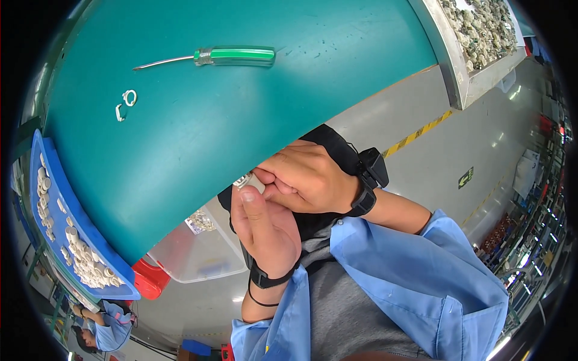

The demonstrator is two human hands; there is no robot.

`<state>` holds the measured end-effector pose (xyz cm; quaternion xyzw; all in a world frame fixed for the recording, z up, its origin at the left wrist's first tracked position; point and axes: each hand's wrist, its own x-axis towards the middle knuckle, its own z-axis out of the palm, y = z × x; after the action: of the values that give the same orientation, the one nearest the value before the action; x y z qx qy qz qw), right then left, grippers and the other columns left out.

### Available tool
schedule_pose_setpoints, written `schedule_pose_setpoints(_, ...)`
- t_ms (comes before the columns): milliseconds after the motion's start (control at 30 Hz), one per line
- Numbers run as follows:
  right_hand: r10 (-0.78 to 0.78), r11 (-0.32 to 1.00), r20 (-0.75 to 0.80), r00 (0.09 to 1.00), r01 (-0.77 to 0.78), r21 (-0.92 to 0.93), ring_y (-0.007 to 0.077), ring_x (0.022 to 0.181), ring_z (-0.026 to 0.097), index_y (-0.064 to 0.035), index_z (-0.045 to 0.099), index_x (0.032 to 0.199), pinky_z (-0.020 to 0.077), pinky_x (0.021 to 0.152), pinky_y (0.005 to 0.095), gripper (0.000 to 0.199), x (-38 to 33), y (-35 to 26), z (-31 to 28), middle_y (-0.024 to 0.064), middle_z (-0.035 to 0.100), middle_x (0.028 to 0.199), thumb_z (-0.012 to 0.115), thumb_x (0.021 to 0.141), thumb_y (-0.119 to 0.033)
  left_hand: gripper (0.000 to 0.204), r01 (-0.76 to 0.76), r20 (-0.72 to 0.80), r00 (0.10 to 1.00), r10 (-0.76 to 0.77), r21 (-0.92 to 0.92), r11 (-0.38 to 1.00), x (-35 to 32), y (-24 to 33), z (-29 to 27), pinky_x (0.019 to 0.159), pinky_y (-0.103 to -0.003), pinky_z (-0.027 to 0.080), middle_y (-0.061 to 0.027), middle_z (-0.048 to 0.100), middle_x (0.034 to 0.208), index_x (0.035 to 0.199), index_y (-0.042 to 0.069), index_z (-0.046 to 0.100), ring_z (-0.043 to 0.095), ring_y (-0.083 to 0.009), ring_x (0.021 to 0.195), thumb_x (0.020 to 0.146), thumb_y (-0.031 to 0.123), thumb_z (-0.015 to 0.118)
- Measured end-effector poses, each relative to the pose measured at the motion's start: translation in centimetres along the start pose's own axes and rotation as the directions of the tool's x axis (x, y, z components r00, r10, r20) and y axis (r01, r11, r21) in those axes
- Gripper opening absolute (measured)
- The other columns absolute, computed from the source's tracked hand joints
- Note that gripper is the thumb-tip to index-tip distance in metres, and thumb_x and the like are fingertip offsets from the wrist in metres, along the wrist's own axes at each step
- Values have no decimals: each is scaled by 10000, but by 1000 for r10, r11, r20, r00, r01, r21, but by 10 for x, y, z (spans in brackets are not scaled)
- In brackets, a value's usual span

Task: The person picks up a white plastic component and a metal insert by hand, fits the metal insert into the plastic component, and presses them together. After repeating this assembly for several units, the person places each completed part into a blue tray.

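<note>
Small metal part (243, 180) sits pinched between your left hand (265, 228) thumb and your right hand (304, 180) fingertips, both closed on it, just below the green table (198, 132) edge.

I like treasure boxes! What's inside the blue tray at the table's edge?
The blue tray holds many small white ring-like parts, piled mostly at its near end. What lies under the pile is covered.

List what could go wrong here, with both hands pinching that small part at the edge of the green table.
1. The small round metal part sits between left hand and right hand past the table edge, above the clear plastic bin; a slip would likely drop it.
2. The two white rings lie loose on the teal green table and could be brushed off.
</note>
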<state>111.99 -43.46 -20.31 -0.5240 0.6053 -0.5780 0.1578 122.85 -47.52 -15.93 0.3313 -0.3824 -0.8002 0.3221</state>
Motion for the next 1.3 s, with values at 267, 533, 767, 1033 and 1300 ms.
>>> schedule_pose_setpoints(267, -83, 996, 34, 996, 83, -9, 228, 673, 619, -1, 655, 1130, 514, 638, 344, 419, 6, 3, -5, 20, 615, 760, 801, 776, -169, 415, 13, -55, 998, -14, -17, 1000, -2, 2, 3, 846, -303, 439, -105, 550, 958, 1079, -16, 494, 550, -184, 931, 1098, 380, 372)
schedule_pose_setpoints(533, -91, 995, -99, 991, 86, -55, 243, 681, 630, -11, 663, 1098, 529, 643, 335, 406, 1, 1, 7, 21, 633, 777, 799, 732, -124, 385, 76, 106, 991, -78, 20, 997, 4, 7, -14, 885, -343, 406, -76, 519, 960, 1078, -2, 496, 508, -189, 940, 1098, 345, 330)
schedule_pose_setpoints(767, -134, 985, -133, 982, 117, -129, 256, 723, 658, -1, 672, 1090, 549, 680, 334, 410, 2, 4, 4, 65, 673, 833, 754, 691, -51, 366, 95, 179, 981, -71, -129, 987, 5, 3, -12, 859, -333, 399, -60, 500, 940, 1027, 32, 481, 488, -178, 919, 1091, 358, 328)
schedule_pose_setpoints(1033, -157, 972, -68, 985, 141, -189, 272, 778, 685, 12, 678, 1106, 562, 724, 351, 409, 2, 6, -3, 105, 705, 912, 710, 708, -73, 345, 78, 193, 980, -48, -148, 986, 5, -1, -11, 835, -331, 392, -43, 481, 945, 1004, 60, 465, 468, -169, 907, 1093, 358, 315)
schedule_pose_setpoints(1300, -202, 956, -101, 974, 174, -236, 248, 771, 680, -1, 688, 1086, 549, 712, 344, 385, 6, 5, -4, 76, 695, 880, 702, 718, -114, 355, 38, 152, 988, -10, -184, 982, 5, -1, -2, 824, -331, 391, -36, 481, 938, 1016, 53, 476, 468, -164, 894, 1095, 356, 307)
